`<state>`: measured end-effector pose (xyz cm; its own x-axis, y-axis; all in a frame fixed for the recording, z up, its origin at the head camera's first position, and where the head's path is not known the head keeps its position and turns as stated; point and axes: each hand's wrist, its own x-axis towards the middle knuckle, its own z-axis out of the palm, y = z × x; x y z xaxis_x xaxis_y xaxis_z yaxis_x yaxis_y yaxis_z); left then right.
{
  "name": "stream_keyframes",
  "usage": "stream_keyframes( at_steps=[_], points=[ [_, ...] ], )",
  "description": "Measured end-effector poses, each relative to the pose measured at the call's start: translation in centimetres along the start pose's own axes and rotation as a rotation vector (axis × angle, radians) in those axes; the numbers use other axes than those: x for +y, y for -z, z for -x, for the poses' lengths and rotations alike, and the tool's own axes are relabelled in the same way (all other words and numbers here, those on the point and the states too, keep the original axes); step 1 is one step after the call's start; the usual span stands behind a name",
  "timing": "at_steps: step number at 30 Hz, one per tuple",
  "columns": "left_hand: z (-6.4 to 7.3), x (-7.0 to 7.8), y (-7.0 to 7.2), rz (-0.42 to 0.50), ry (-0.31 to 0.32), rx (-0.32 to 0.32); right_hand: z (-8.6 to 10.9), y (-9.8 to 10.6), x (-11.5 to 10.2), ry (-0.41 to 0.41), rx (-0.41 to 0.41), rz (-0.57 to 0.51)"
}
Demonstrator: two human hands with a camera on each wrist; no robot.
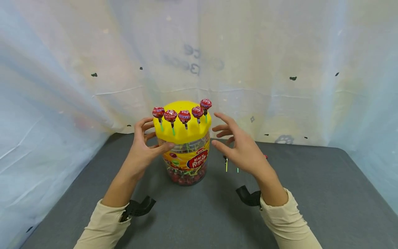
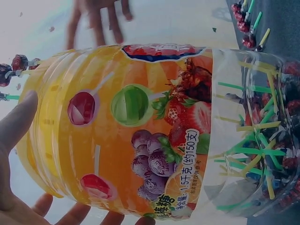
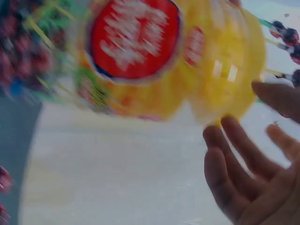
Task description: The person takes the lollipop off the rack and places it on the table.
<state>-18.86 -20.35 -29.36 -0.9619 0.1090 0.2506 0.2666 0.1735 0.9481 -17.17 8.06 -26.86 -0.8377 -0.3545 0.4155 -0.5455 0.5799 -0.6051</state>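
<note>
One pale sheet (image 1: 248,41) fills the back and sides of what I get on the head feed, with small dark marks scattered over it. Below it I have the dark grey table (image 1: 199,221), rounded at its far right corner. Standing upright on that table, a little left of centre, is the clear jar (image 1: 186,179). From my end I see the person's two beige sleeves (image 1: 104,224) reaching in from either side. A yellow lid (image 1: 193,134) caps the jar. The left hand (image 1: 143,150) grips the jar at lid height, thumb in front and fingers round the far side. I read the right hand (image 1: 242,147) as wide and holding nothing, fingers spread just beside the lid, with a gap showing. A printed label (image 1: 198,159) wraps the jar's middle. Black bands (image 1: 141,206) sit at both cuffs. Five red lollipops (image 1: 184,116) stand along the lid's near side. Through the clear wall I make out more, on green and yellow sticks (image 2: 262,152). Loose lollipops (image 2: 245,26) lie on the table, partly hidden from the head camera by the right hand.
</note>
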Motion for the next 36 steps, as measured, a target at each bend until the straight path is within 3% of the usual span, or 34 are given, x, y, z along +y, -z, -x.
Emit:
stream_keyframes(
  at_steps=[6, 12, 23, 36],
  points=[
    [0.0, 0.1, -0.1, -0.002, 0.002, -0.003, -2.3, 1.5, -1.7, 0.141, 0.066, 0.038],
    [0.1, 0.2, 0.1, -0.010, 0.002, 0.006, -3.6, 1.4, -1.7, 0.249, 0.107, 0.082],
    [-0.1, 0.0, 0.1, -0.010, -0.008, 0.020, -4.2, 0.3, -1.1, 0.285, 0.208, 0.051],
    [-0.1, -0.3, 0.2, -0.009, -0.008, 0.013, -4.5, 0.6, -1.4, 0.310, 0.284, 0.018]
  ],
)
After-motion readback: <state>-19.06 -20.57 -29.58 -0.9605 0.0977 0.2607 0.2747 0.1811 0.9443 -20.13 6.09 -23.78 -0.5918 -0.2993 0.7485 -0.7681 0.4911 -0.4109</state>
